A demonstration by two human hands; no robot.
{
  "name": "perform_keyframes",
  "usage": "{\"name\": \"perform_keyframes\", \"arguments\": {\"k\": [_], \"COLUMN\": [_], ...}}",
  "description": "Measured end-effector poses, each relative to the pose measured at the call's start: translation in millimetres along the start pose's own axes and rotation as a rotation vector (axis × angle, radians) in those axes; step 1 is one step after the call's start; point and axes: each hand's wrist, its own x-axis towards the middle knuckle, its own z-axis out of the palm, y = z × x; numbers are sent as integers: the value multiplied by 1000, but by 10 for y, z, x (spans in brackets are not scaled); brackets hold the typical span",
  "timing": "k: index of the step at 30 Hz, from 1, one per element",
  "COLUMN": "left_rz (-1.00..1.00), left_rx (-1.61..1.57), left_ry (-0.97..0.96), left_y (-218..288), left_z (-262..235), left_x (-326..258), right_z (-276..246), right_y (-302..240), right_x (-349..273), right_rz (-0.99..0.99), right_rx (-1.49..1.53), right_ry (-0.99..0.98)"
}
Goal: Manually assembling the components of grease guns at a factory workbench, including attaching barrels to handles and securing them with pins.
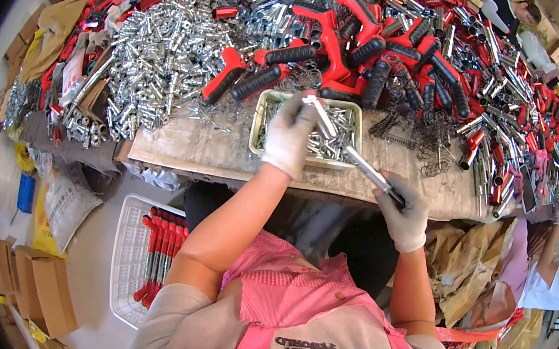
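Observation:
My left hand (288, 140), in a white work glove, is closed on a short shiny metal tube (327, 121) over a tray. My right hand (404, 212), gloved too, grips a silver metal rod (365, 165) by its dark end, and the rod slants up toward the tube. A small gap seems to separate the two pieces. Below them the pale rectangular tray (258, 123) holds many small metal pins. Just beyond it lie red and black pistol-shaped handles (334, 43). Coiled springs (433, 150) are scattered to the tray's right.
Silver fittings (168, 52) are heaped on the left of the bench (190, 151), chrome and red tubes (487, 143) on the right. A white basket (128, 260) with red-handled tools (162, 247) stands at lower left. Another person (558, 274) works at far right. Cardboard boxes (38, 290) line the floor.

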Motion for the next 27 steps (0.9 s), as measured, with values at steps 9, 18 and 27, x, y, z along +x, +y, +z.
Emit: {"name": "perform_keyframes", "arguments": {"k": [9,18,27], "left_rz": [-431,-300,-514], "left_rx": [-516,-619,-1072], "left_ry": [-170,101,162], "left_y": [176,551,677], "left_z": [-351,-851,-1319], "left_x": [-919,-1107,-1186], "right_z": [585,1272,1863], "right_y": [-436,-916,-266], "right_x": [-28,149,1197], "right_rz": [-407,-601,-395], "right_rx": [-374,-102,-676], "right_ry": [-117,-225,-59]}}
